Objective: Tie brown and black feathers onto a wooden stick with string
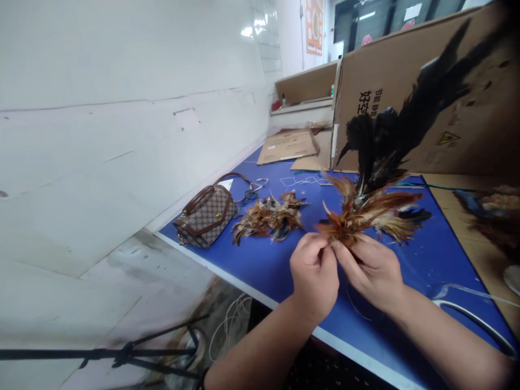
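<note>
Both hands meet at the base of a feather bunch (382, 157), which has short brown feathers low down and long black ones rising to the upper right. My right hand (376, 271) is closed around its lower end, thumb pointing inward. My left hand (314, 279) is closed too, its thumb and forefinger pinching at the base beside the right thumb. The stem ends are hidden by the fingers. Below the hands a thin thread (357, 310) hangs in a loop; I cannot tell which hand has it. Left of them, a pile of loose brown feathers (270, 216) lies on the blue table (247, 268).
A patterned handbag (207, 214) stands near the left table edge. Flat cardboard (286, 146) and a large cardboard box (406, 108) are behind. Dark feathers (491, 216) lie at right, and a curved metal handle (473, 319) is by my right forearm. A black tripod (130, 355) stands at lower left.
</note>
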Demonstrator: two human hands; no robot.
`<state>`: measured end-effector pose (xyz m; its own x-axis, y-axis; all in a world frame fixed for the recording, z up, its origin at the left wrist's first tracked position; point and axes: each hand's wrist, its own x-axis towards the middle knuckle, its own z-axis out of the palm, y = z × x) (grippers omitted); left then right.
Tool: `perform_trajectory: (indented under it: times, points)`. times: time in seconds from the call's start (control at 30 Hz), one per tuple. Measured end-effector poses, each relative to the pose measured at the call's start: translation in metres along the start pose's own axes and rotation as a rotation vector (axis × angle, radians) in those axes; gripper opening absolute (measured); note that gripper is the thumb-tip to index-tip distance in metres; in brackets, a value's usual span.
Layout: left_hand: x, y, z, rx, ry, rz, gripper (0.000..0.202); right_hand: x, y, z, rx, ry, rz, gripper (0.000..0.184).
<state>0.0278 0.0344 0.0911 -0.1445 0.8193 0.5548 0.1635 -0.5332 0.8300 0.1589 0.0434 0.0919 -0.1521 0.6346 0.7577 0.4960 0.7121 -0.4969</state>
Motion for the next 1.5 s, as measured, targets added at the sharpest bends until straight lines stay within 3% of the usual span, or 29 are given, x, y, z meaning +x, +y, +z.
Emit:
perform_trajectory:
  times: [0.17, 0.37, 0.5, 0.63, 0.73, 0.93, 1.1, 1.27, 1.5]
  points:
    - [-0.011, -0.010, 0.005, 0.132, 0.018, 0.157, 0.023, -0.007, 0.001, 0.010, 0.042, 0.096, 0.090, 0.020]
    - [-0.021, -0.019, 0.008, 0.114, 0.010, 0.140, 0.027, -0.010, 0.002, 0.012, 0.038, 0.071, 0.225, 0.033]
    - [-0.016, -0.014, 0.002, -0.046, -0.041, -0.093, 0.019, -0.009, 0.003, 0.007, 0.067, 0.041, 0.240, 0.038]
    - [-0.012, -0.014, -0.003, -0.350, -0.117, -0.401, 0.017, -0.009, 0.003, 0.003, 0.144, -0.035, 0.246, 0.041]
    - [-0.015, -0.019, -0.002, -0.579, -0.083, -0.590, 0.024, -0.009, 0.003, 0.004, 0.242, -0.096, 0.273, 0.043]
    - [-0.015, -0.019, 0.001, -0.725, 0.005, -0.753, 0.029, -0.011, 0.006, 0.008, 0.228, -0.107, 0.283, 0.043]
    - [-0.010, -0.019, 0.005, -0.665, -0.003, -0.659, 0.025, -0.013, 0.013, 0.006, 0.168, -0.071, 0.301, 0.040]
    - [-0.009, -0.020, 0.015, -0.462, 0.043, -0.490, 0.016, -0.013, 0.016, 0.005, 0.154, -0.014, 0.350, 0.039]
    - [0.002, -0.015, 0.024, -0.138, 0.073, -0.056, 0.010, -0.009, 0.013, 0.005, 0.200, 0.131, 0.458, 0.036]
